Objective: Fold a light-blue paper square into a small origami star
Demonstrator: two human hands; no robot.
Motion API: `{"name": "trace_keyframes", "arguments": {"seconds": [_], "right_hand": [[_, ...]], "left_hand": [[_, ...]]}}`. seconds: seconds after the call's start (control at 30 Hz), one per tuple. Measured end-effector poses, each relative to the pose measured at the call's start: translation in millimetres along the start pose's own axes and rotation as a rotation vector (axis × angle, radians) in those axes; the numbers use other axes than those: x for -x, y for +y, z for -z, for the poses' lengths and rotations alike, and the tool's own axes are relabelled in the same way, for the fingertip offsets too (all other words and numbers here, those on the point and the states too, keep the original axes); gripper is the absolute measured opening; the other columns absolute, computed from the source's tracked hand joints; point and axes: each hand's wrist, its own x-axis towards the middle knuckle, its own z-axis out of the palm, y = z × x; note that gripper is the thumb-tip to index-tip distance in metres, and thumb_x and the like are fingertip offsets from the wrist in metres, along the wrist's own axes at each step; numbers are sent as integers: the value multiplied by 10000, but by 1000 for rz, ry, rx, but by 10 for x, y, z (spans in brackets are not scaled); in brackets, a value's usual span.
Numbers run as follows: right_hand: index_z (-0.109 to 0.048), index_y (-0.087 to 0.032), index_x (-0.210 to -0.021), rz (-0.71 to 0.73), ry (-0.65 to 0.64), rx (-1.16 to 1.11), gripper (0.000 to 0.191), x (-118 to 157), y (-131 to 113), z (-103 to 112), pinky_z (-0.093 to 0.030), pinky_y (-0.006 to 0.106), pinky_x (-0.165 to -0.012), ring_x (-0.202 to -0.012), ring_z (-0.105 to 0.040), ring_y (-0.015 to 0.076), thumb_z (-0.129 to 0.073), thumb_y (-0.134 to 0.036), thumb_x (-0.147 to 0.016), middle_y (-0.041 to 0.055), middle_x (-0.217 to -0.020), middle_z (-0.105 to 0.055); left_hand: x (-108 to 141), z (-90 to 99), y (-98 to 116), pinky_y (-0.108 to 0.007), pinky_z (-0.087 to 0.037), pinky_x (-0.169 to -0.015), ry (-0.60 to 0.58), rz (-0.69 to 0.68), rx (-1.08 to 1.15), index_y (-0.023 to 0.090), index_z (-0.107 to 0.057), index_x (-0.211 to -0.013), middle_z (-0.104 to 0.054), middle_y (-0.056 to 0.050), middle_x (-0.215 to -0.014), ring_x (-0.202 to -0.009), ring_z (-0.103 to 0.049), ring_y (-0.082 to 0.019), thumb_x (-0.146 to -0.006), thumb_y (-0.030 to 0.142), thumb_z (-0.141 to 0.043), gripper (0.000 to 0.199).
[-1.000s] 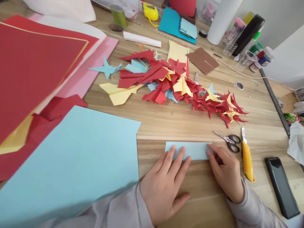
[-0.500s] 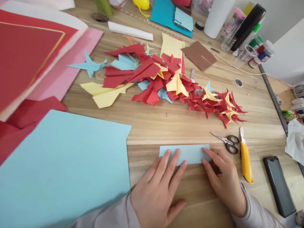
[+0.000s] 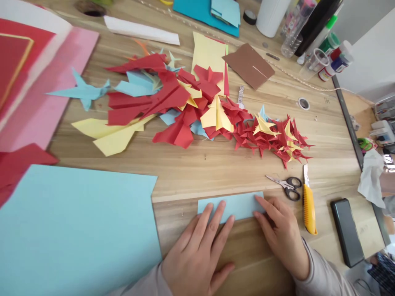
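Note:
A narrow light blue paper strip (image 3: 240, 205) lies on the wooden table (image 3: 185, 176) in front of me. My left hand (image 3: 200, 242) rests with spread fingers, three fingertips pressing on the strip's left part. At the strip's right end, the thumb and index finger of my right hand (image 3: 280, 230) touch the paper, a small gap between them and the other fingers curled. Large light blue paper (image 3: 80, 222) lies left of my left hand. Small black-handled scissors (image 3: 288, 185) and a yellow utility knife (image 3: 308, 209) lie right of the strip.
Folded red, yellow and blue paper pieces (image 3: 182, 98) form a long pile behind the strip. Brown paper (image 3: 248, 65) lies behind it. Bottles and jars (image 3: 335, 61) stand at the back right. A black phone (image 3: 347, 232) lies at the right, near the table edge.
The camera view has shifted and tilted slightly, so the table items appear further left. Both hands keep the same places on the blue strip.

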Motion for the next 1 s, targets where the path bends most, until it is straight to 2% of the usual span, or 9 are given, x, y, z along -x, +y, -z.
{"name": "trace_keyframes", "arguments": {"seconds": [0.4, 0.83, 1.0], "right_hand": [[-585, -214, -1238, -15, -48, 24, 336, 31, -7, 23, -504, 326, -679, -722, -580, 172, -515, -272, -915, 50, -799, -611], [-589, -207, -1229, -16, -44, 14, 334, 6, -30, 48, -501, 327, -671, -720, -580, 179, -524, -263, -907, 51, -791, -605], [-573, -206, -1249, -12, -48, 10, 348, 10, -20, 39, -502, 331, -676, -722, -580, 177, -520, -257, -909, 50, -794, -605]], "left_hand": [[2, 24, -32, -428, -332, -1029, 3, -10, 25, 213, -545, -1307, -477, -105, -1417, -1295, -399, -335, -796, 631, -488, 662], [-1, 26, -46, -428, -335, -1023, 21, -34, 15, 203, -537, -1313, -469, -117, -1421, -1308, -389, -336, -808, 617, -489, 655], [1, 13, -27, -417, -306, -1044, 11, 2, 32, 223, -534, -1313, -439, -105, -1446, -1314, -380, -325, -789, 643, -497, 672]]}}
